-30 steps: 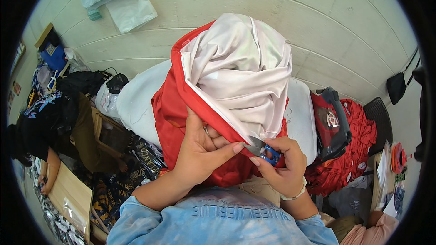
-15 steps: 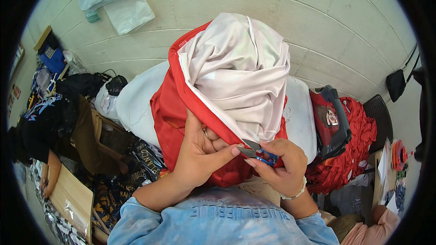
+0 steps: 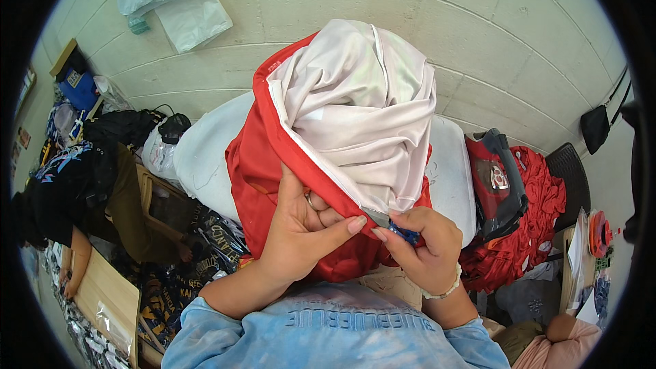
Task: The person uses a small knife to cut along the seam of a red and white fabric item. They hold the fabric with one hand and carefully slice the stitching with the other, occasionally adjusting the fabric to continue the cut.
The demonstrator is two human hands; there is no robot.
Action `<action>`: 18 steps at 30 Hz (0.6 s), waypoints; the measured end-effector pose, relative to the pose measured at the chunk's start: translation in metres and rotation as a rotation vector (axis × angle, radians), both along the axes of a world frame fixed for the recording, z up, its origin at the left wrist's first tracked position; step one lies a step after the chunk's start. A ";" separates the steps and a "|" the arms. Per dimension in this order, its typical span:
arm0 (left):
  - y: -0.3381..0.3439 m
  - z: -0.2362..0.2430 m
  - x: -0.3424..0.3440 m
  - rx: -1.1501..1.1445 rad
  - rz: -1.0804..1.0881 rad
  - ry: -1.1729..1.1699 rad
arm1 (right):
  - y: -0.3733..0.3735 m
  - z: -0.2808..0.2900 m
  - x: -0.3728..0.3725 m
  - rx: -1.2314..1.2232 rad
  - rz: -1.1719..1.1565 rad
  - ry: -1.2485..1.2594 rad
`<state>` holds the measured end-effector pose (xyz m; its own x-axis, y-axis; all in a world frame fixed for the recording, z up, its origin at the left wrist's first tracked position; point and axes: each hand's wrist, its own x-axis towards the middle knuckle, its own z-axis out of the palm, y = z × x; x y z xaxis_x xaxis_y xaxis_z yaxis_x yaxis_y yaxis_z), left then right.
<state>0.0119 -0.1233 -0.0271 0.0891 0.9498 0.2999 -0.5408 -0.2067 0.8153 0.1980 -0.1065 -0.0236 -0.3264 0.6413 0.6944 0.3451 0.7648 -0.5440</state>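
Note:
A red garment (image 3: 249, 164), bunched with its pale inner side (image 3: 362, 89) turned outward, lies before me over a white padded board (image 3: 205, 150). My left hand (image 3: 297, 232) pinches the red hem, its thumb lying along the edge and a ring on one finger. Small blue-handled thread snippers (image 3: 377, 218) are gripped in my right hand (image 3: 427, 246). Their grey blades are pressed together against the seam at the hem, close to my left thumb tip. Fingers and cloth partly hide the handles.
A red and black iron (image 3: 495, 181) stands on the board's right end, beside heaped red cloth (image 3: 547, 198). To the left, a person in black (image 3: 82, 184) bends over a wooden board (image 3: 106, 294). Another person's pink sleeve (image 3: 564, 348) shows at lower right. White plastic bags (image 3: 191, 14) hang on the wall.
The snippers' blades, apart half a second ago, have come together at the hem as my right fingers squeezed. My left hand and the garment have hardly moved.

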 end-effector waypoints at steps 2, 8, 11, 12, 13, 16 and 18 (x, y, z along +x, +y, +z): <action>0.000 -0.001 0.001 0.002 0.000 -0.002 | -0.001 -0.001 0.000 -0.030 -0.006 0.018; 0.001 -0.005 0.003 0.007 0.011 0.013 | -0.004 -0.014 0.000 -0.462 0.154 0.297; 0.002 -0.005 0.002 -0.015 0.022 -0.023 | 0.000 -0.017 0.010 -0.384 0.116 0.014; 0.002 -0.004 0.000 -0.022 0.019 -0.012 | 0.001 -0.018 0.012 -0.389 0.116 0.005; 0.002 -0.004 -0.002 -0.027 0.019 -0.005 | 0.001 -0.018 0.013 -0.353 0.135 0.044; 0.002 -0.004 0.000 0.019 0.013 -0.014 | -0.006 -0.019 0.007 -0.433 0.125 0.347; 0.002 -0.004 0.001 0.022 0.017 -0.028 | -0.008 -0.016 0.005 -0.324 0.061 0.277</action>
<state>0.0132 -0.1214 -0.0309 0.0644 0.9442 0.3229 -0.5599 -0.2337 0.7949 0.2031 -0.1147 -0.0396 -0.1997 0.8260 0.5271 0.1118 0.5536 -0.8252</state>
